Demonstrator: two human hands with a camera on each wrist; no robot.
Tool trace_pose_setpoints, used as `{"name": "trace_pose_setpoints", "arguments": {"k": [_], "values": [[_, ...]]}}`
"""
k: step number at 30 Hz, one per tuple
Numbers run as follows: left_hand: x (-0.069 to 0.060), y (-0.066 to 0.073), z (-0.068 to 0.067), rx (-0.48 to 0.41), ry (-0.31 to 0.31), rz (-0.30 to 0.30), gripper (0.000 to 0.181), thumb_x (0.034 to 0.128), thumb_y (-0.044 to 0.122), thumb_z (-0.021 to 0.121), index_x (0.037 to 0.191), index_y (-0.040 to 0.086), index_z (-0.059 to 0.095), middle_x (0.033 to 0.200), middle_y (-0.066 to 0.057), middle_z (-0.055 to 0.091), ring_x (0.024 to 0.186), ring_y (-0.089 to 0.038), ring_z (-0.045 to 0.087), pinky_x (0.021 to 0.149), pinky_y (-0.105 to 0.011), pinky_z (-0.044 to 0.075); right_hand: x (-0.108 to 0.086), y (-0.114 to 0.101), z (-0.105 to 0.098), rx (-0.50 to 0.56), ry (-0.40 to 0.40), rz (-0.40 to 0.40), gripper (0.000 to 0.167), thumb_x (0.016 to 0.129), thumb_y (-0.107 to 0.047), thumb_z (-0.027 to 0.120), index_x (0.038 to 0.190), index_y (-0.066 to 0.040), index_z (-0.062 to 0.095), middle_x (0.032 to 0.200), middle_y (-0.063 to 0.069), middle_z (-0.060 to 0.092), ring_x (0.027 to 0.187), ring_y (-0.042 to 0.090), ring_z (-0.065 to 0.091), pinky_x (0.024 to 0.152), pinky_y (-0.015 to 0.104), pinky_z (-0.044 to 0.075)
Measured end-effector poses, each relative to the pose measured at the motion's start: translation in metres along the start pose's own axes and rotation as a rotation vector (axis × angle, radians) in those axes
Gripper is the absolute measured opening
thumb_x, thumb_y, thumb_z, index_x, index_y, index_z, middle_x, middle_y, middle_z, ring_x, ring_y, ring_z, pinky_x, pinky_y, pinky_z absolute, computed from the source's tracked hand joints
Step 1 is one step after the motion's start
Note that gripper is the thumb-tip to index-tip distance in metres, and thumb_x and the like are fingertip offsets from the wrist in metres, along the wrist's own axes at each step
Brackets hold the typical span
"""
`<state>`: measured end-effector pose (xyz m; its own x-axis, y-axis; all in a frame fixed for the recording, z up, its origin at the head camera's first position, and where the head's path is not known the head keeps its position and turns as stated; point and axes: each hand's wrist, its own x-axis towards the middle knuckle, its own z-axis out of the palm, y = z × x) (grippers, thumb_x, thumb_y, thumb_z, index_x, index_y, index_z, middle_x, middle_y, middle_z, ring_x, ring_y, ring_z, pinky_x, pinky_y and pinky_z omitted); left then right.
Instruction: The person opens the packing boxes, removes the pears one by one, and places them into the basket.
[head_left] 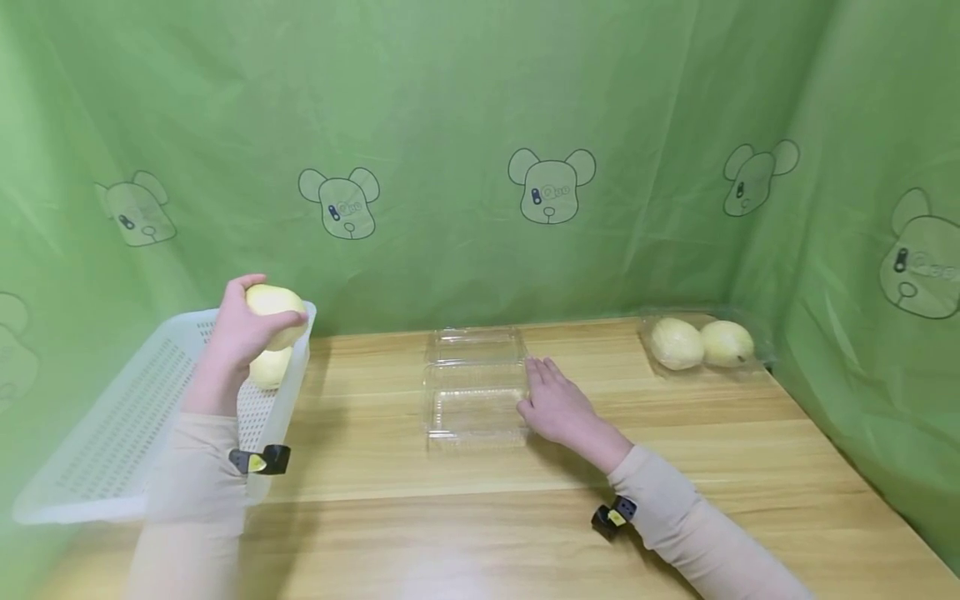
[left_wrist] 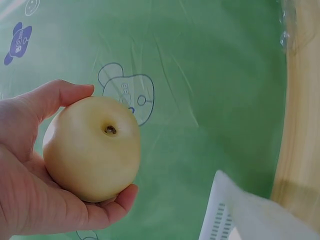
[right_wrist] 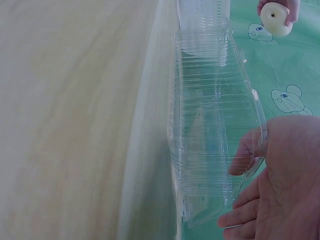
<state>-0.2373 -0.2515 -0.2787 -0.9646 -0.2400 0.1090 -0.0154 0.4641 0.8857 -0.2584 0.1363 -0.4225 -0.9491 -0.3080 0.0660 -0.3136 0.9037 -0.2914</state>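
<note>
In the head view, my left hand [head_left: 243, 329] grips a round yellow pear [head_left: 276, 302] above the far end of a white plastic basket [head_left: 296, 375]. The left wrist view shows thumb and fingers curled round this pear [left_wrist: 92, 150], its dark-pitted end facing the camera. Another pear [head_left: 270, 367] lies in the basket beneath. A clear plastic clamshell box [head_left: 476, 408] stands unfolded on the table. My right hand [head_left: 558, 404] touches its right side with fairly straight fingers; in the right wrist view the thumb [right_wrist: 245, 152] shows through the clear plastic.
At the table's far right corner sits a clear package [head_left: 651, 354] holding two pears [head_left: 678, 343]. Green curtains [head_left: 450, 108] with bear-head prints hang behind and at both sides. The wooden table [head_left: 420, 533] runs between basket and package.
</note>
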Motion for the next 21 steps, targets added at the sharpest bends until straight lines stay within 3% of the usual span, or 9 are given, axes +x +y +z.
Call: {"name": "trace_pose_setpoints", "arguments": {"k": [3,11,21], "values": [[0.003,-0.003,-0.005,0.031,0.01,0.008,0.092,0.08,0.013,0.072,0.153,0.009,0.015,0.148,-0.028,0.032,0.126,-0.039,0.042,0.095,-0.038,0.043,0.0,0.0,-0.001,0.0,-0.005,0.002,0.071,0.095,-0.028,0.047,0.15,0.009,0.021,0.157,0.027,0.025,0.147,0.045,0.02,0.12,0.054,0.023],[0.011,-0.012,-0.018,0.082,0.017,0.012,0.095,0.0796,0.013,0.072,0.153,0.006,0.013,0.148,-0.03,0.032,0.126,-0.041,0.042,0.107,-0.053,0.04,-0.001,0.0,0.0,0.0,-0.015,0.006,0.071,0.096,-0.029,0.046,0.151,0.008,0.02,0.158,0.026,0.023,0.147,0.044,0.019,0.121,0.054,0.023],[0.02,-0.021,-0.028,0.17,-0.002,-0.001,0.097,0.0805,0.015,0.072,0.153,0.001,0.009,0.148,-0.036,0.028,0.126,-0.046,0.039,0.107,-0.058,0.039,0.0,-0.001,0.0,-0.005,-0.01,0.002,0.07,0.096,-0.028,0.046,0.15,0.008,0.02,0.158,0.026,0.024,0.147,0.044,0.02,0.121,0.053,0.022]]}}
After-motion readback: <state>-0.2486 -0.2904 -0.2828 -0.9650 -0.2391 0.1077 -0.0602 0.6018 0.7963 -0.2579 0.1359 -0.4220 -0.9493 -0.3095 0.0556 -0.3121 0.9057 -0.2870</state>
